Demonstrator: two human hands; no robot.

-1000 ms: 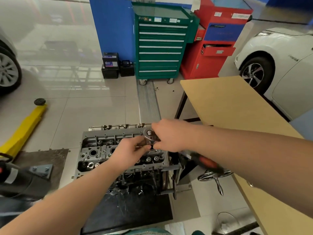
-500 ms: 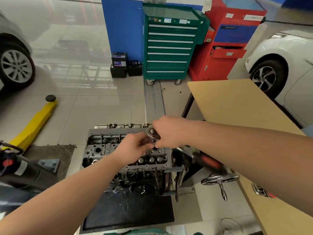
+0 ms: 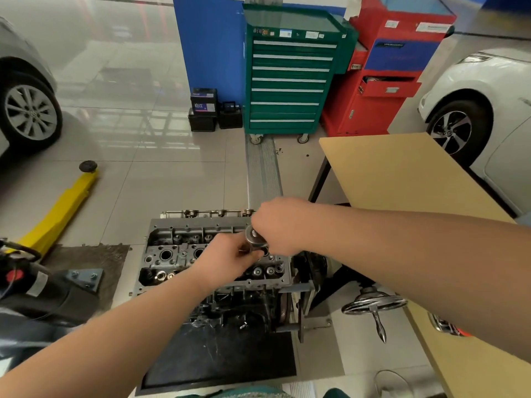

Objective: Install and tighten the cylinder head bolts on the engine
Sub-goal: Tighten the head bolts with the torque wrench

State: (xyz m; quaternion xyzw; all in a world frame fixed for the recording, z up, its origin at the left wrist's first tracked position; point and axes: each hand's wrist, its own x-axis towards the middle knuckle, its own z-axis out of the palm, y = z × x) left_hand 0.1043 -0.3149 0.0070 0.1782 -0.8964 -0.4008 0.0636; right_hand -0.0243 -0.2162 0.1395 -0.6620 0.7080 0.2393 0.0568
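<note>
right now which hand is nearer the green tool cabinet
Right. The right hand grips the ratchet head at the far edge of the cylinder head, towards the green tool cabinet. The left hand is nearer the person, farther from it.

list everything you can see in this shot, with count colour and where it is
engine: 1, grey metal, on a stand at centre, cylinder head up
ratchet head: 1, silver, over the engine's right end, between both hands
handwheel: 1, chrome, right of the engine
floor mat: 1, black, under the engine
table: 1, tan top, right of the engine
tool cabinet: 1, green, by the back wall
red cabinet: 1, red and blue, right of the green one
car batteries: about 3, black, left of the green cabinet
lift arm: 1, yellow, floor at left
cars: 2, white at right, grey at left
left hand: 1, pinching under the ratchet head
right hand: 1, gripping the ratchet
</note>
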